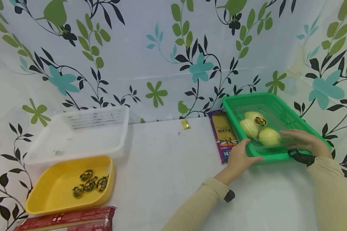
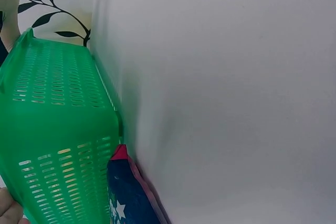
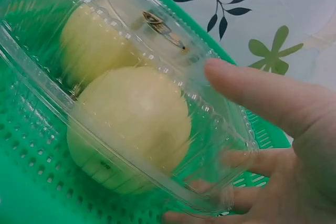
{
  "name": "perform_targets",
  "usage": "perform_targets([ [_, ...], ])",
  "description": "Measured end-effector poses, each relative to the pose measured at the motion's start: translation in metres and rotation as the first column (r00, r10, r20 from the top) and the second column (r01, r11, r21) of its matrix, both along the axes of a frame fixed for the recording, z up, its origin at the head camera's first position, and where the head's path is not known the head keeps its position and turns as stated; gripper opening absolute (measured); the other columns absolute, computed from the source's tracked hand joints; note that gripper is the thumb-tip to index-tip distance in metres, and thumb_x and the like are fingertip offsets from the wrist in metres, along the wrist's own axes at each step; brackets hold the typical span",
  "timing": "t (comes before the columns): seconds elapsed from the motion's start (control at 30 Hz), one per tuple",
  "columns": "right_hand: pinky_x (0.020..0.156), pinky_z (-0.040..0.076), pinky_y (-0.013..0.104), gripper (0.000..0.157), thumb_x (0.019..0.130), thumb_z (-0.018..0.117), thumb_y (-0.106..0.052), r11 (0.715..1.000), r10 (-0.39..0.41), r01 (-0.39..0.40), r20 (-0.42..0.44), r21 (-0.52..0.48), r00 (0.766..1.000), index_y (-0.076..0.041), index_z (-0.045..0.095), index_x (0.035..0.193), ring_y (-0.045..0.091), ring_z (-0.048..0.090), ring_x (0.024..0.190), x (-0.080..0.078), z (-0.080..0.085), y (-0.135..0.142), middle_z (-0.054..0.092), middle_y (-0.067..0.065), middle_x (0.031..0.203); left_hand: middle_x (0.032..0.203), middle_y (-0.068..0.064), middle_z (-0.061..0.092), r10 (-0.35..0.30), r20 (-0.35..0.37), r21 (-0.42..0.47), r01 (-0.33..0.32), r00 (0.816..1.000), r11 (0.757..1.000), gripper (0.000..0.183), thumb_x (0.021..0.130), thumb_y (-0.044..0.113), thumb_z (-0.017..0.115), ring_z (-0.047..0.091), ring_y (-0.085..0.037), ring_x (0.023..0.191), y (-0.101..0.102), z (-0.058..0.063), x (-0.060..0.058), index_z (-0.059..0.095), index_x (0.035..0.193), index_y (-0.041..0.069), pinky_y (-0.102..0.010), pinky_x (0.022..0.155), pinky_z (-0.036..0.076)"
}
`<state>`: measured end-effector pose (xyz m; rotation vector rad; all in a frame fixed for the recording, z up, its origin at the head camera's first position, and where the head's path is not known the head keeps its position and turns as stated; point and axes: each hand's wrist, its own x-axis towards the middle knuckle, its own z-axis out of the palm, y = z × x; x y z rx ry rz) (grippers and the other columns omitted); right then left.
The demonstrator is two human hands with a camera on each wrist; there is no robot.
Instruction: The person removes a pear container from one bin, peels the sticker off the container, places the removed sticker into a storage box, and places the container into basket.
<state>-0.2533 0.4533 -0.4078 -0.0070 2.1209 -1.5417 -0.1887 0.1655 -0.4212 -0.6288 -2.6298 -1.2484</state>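
Observation:
A clear plastic box (image 3: 131, 51) of pale yellow round fruit (image 1: 269, 137) lies inside a green basket (image 1: 292, 115). A round black and yellow label sticks to its lid. My left hand (image 1: 241, 157) holds the basket's near left corner, with fingers at the rim and thumb along the front. In the left wrist view only its fingertips show, at the edge of the slotted wall. My right hand (image 3: 273, 150) is at the box's right end inside the basket. Its thumb spreads near the lid, and its extended fingers show through the plastic.
A purple pasta packet (image 1: 223, 136) lies against the basket's left side. Farther left are a small yellow packet (image 1: 186, 124), a white basket (image 1: 121, 134) and a yellow basin (image 1: 52, 183) with several black and yellow round pieces. Red packages (image 1: 75, 218) lie at the front left.

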Motion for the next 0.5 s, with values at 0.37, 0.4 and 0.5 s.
perform_targets([
  [0.37,0.097,0.027,0.047,0.051,0.097,0.037,-0.027,0.998,-0.003,0.017,0.195,-0.067,0.981,-0.006,0.020,0.140,0.054,0.004,0.121,-0.0045,0.0005,-0.0030,-0.023,0.039,0.131,0.116,0.009,0.054,-0.020,0.004,0.008,0.020,1.000,1.000,0.067,0.067,0.045,0.074,0.050,-0.005,0.103,-0.0008,0.0006,-0.0017,0.052,0.122,0.015,-0.016,0.077,0.041],
  [0.4,0.097,0.027,0.047,0.051,0.097,0.037,-0.027,0.997,-0.003,0.019,0.195,-0.076,0.981,-0.008,0.020,0.140,0.054,0.003,0.121,-0.0042,0.0011,-0.0024,-0.024,0.038,0.131,0.117,0.009,0.054,-0.024,0.004,0.007,0.024,1.000,1.000,0.067,0.068,0.045,0.074,0.050,-0.004,0.103,-0.0007,0.0010,-0.0020,0.051,0.123,0.015,-0.016,0.078,0.041],
  [0.5,0.095,0.030,0.048,0.030,0.097,0.037,-0.023,0.989,-0.023,0.052,0.204,-0.138,0.979,-0.021,0.043,0.127,0.054,-0.002,0.121,-0.0044,0.0027,0.0006,-0.028,0.032,0.133,0.117,0.008,0.054,-0.037,-0.001,-0.002,0.037,0.999,0.999,0.067,0.068,0.046,0.073,0.050,-0.004,0.103,-0.0004,0.0029,-0.0039,0.051,0.123,0.014,-0.015,0.078,0.040],
])
